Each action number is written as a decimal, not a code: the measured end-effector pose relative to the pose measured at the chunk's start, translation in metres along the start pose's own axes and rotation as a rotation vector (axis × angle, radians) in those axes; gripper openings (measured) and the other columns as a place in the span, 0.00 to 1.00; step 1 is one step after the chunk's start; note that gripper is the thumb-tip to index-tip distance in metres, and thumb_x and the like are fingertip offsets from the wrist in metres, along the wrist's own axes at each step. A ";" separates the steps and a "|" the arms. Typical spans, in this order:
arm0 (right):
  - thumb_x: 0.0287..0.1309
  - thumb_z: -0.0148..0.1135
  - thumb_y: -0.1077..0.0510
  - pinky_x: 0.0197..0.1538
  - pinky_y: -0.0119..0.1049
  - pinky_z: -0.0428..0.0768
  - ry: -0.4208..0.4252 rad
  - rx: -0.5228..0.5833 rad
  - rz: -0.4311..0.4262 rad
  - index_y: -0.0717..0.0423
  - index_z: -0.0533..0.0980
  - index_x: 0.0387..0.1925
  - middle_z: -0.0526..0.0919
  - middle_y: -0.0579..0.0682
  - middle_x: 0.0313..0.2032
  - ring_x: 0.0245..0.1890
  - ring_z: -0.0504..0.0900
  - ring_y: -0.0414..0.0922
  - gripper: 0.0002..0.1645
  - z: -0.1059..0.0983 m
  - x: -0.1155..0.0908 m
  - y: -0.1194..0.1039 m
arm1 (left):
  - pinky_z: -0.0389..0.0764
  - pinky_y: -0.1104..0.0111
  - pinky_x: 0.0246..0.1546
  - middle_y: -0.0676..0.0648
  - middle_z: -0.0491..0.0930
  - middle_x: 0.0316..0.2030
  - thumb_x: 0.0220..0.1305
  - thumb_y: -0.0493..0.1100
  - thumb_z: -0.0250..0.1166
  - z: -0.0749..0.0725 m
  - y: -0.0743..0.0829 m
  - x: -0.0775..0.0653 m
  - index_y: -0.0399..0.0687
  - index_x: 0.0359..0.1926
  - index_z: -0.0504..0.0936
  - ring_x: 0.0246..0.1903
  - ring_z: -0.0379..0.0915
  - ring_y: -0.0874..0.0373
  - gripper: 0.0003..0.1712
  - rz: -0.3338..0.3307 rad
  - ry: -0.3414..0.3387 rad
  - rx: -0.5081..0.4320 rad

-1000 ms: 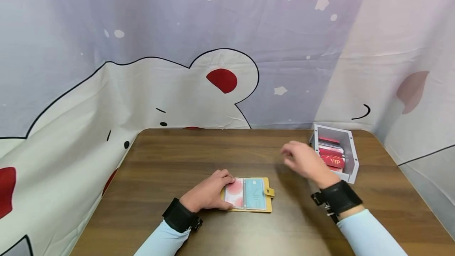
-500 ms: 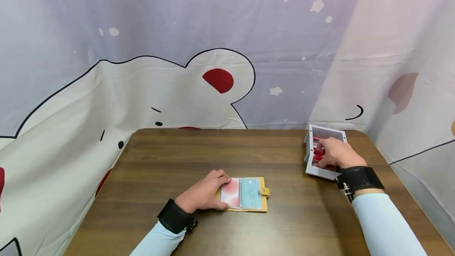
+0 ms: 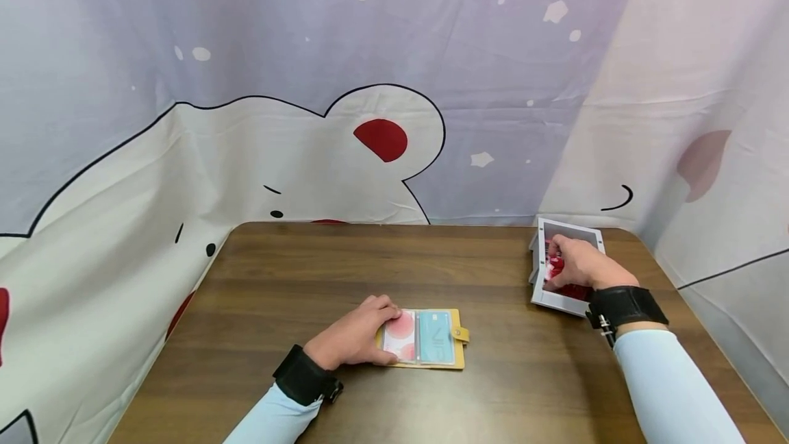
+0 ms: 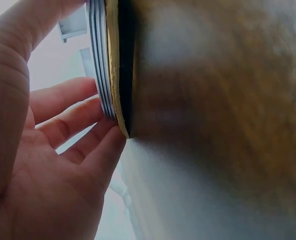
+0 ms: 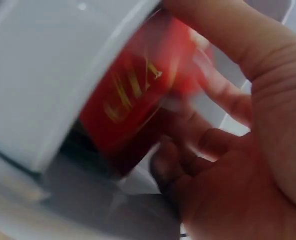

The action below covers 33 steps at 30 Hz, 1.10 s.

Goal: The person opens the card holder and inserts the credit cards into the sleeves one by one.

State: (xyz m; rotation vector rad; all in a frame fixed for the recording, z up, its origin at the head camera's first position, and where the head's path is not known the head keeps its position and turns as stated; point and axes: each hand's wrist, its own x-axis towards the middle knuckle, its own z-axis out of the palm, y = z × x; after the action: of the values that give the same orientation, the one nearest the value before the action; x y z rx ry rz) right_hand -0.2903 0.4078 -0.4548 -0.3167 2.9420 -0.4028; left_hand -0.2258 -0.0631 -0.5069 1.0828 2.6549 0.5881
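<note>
A yellow card holder (image 3: 459,355) lies open on the table, with a pink-patterned card on its left side and a light blue card (image 3: 436,338) on its right, under clear sleeves. My left hand (image 3: 353,336) grips its left part, thumb at the near edge and fingers at the far one. In the left wrist view the stacked sleeves (image 4: 100,65) show edge-on against the fingertips. My right hand (image 3: 579,266) reaches into a grey box (image 3: 557,301) at the right. Its fingers touch a red card (image 5: 132,90) with gold lettering; motion blur means I cannot tell whether they pinch it.
A brown wooden table (image 3: 345,259) carries everything. The card holder's strap (image 3: 460,334) with a snap sticks out to the right. The box stands near the table's back right corner. Behind the table hangs a printed curtain (image 3: 296,33).
My right hand has moved right from above the table into the box, and the cards there have shifted under its fingers. My left hand has stayed on the card holder.
</note>
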 end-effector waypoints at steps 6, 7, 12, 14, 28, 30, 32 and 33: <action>0.49 0.79 0.56 0.30 0.35 0.70 0.022 0.036 -0.044 0.56 0.78 0.30 0.76 0.45 0.22 0.25 0.72 0.42 0.15 -0.006 -0.007 0.000 | 0.75 0.68 0.58 0.53 0.74 0.55 0.54 0.59 0.77 -0.001 0.000 -0.001 0.47 0.64 0.80 0.54 0.65 0.59 0.39 0.008 0.003 -0.016; 0.52 0.77 0.57 0.31 0.35 0.70 0.030 0.037 -0.065 0.54 0.79 0.29 0.77 0.44 0.22 0.25 0.71 0.41 0.12 -0.008 -0.009 -0.001 | 0.75 0.68 0.57 0.53 0.74 0.55 0.54 0.59 0.77 -0.001 0.000 -0.001 0.47 0.64 0.80 0.54 0.65 0.59 0.39 0.007 0.004 -0.018; 0.65 0.64 0.63 0.35 0.39 0.72 0.079 0.040 -0.111 0.58 0.76 0.39 0.79 0.49 0.29 0.29 0.73 0.44 0.04 -0.019 -0.015 -0.005 | 0.75 0.68 0.57 0.54 0.74 0.56 0.54 0.60 0.77 0.000 -0.001 -0.002 0.48 0.64 0.79 0.55 0.65 0.59 0.40 -0.010 0.001 -0.028; 0.68 0.59 0.65 0.38 0.43 0.75 0.089 0.042 -0.098 0.60 0.73 0.45 0.80 0.55 0.34 0.32 0.75 0.48 0.07 -0.023 -0.018 -0.008 | 0.76 0.68 0.57 0.54 0.74 0.55 0.54 0.60 0.77 0.000 -0.001 -0.002 0.48 0.64 0.79 0.55 0.65 0.60 0.40 -0.016 -0.001 -0.032; 0.61 0.71 0.58 0.33 0.36 0.83 0.134 0.474 0.127 0.68 0.76 0.52 0.88 0.61 0.39 0.34 0.84 0.45 0.23 -0.022 -0.043 -0.083 | 0.76 0.67 0.58 0.53 0.73 0.56 0.54 0.59 0.77 -0.004 0.003 -0.002 0.47 0.64 0.79 0.56 0.65 0.59 0.40 -0.017 -0.016 -0.026; 0.61 0.70 0.59 0.34 0.37 0.84 0.095 0.604 0.141 0.68 0.76 0.53 0.88 0.58 0.37 0.34 0.84 0.43 0.23 -0.009 -0.041 -0.093 | 0.76 0.67 0.58 0.53 0.73 0.56 0.54 0.59 0.77 -0.005 0.005 -0.001 0.47 0.64 0.79 0.56 0.66 0.59 0.40 -0.017 -0.025 -0.016; 0.60 0.71 0.60 0.34 0.36 0.85 0.045 0.714 0.163 0.67 0.77 0.52 0.87 0.53 0.36 0.33 0.84 0.42 0.22 0.005 -0.039 -0.102 | 0.76 0.67 0.58 0.53 0.72 0.56 0.54 0.60 0.77 -0.006 0.006 0.000 0.47 0.65 0.78 0.55 0.65 0.59 0.41 -0.020 -0.039 -0.004; 0.59 0.71 0.61 0.34 0.36 0.85 0.020 0.764 0.171 0.68 0.77 0.51 0.87 0.52 0.35 0.32 0.84 0.41 0.22 0.012 -0.039 -0.106 | 0.76 0.67 0.58 0.53 0.72 0.56 0.54 0.60 0.77 -0.007 0.007 0.001 0.47 0.65 0.78 0.55 0.65 0.59 0.41 -0.020 -0.045 0.001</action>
State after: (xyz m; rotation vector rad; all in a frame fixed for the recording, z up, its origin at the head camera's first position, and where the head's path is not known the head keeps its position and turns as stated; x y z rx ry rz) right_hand -0.2310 0.3142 -0.4315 0.0413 2.5450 -1.4221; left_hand -0.2246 -0.0592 -0.4977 1.0553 2.6245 0.5516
